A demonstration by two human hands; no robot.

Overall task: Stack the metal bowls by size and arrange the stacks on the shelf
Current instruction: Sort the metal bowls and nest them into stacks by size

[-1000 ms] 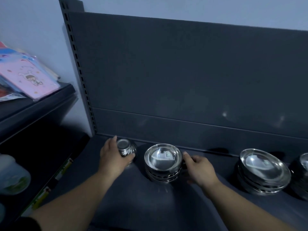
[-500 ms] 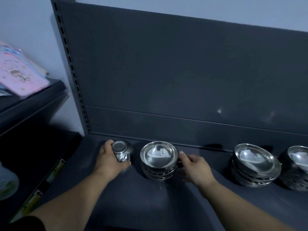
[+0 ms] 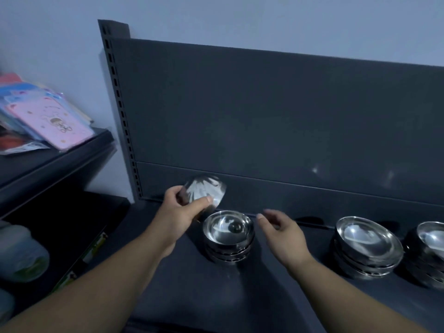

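My left hand (image 3: 182, 210) grips a small metal bowl (image 3: 206, 191), lifted off the dark shelf (image 3: 276, 296) and tilted, blurred by motion, just above and left of a stack of medium bowls (image 3: 228, 236). To the right of that stack my right hand (image 3: 281, 229) hovers with fingers apart, touching nothing. A stack of wider bowls (image 3: 367, 243) stands further right, and another stack (image 3: 430, 251) is cut off by the right edge.
The shelf's dark back panel (image 3: 276, 121) rises right behind the bowls, with a slotted upright (image 3: 120, 111) at its left. A neighbouring shelf unit on the left holds pink packaged items (image 3: 50, 121) above and pale containers (image 3: 21, 253) below.
My left hand has lifted the small bowl off the shelf and tipped it up. My right hand has let go of the medium stack and opened.
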